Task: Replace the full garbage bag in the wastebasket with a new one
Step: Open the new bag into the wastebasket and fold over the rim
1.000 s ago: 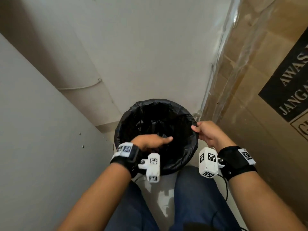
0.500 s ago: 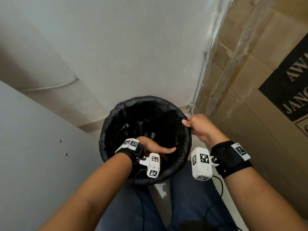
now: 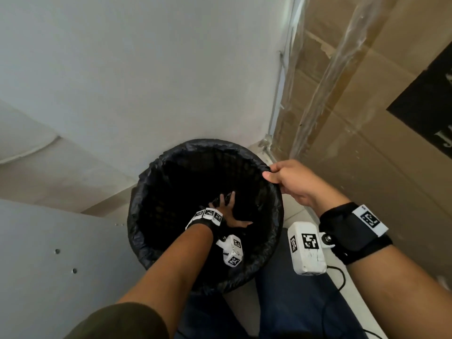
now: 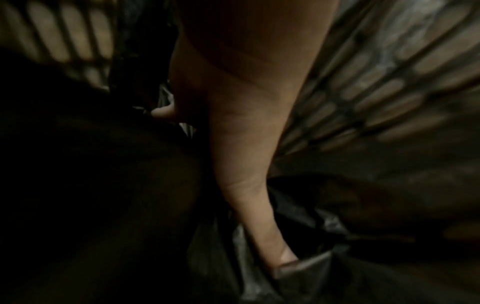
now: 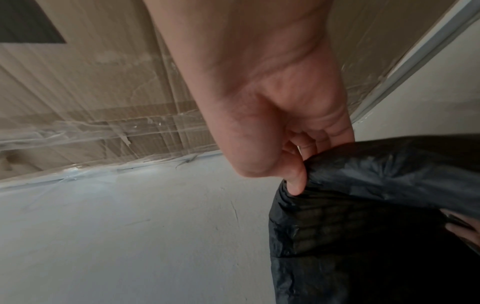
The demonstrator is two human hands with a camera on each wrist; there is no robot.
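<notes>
A round mesh wastebasket (image 4: 376, 92) stands on the floor between my knees, lined with a black garbage bag (image 3: 266, 255) whose edge is folded over the rim. My left hand (image 3: 226, 209) reaches deep inside, fingers spread and pressing the bag toward the bottom. In the left wrist view the left hand (image 4: 246, 144) is dim, and its thumb tip touches crumpled black plastic (image 4: 298, 267). My right hand (image 3: 288, 182) grips the basket's right rim. Its curled fingers (image 5: 296, 181) pinch the bag's folded edge (image 5: 389, 174) there. The basket's bottom is too dark to see.
A large cardboard box (image 3: 367, 118) wrapped in clear plastic stands close on the right. A white wall (image 3: 146, 69) rises just behind the basket, and a grey panel (image 3: 49, 265) closes in the left side. My legs in blue jeans (image 3: 293, 302) sit just below the basket.
My left hand has gone from the near rim down deep into the basket, pushing the bag in. My right hand has stayed gripping the right rim.
</notes>
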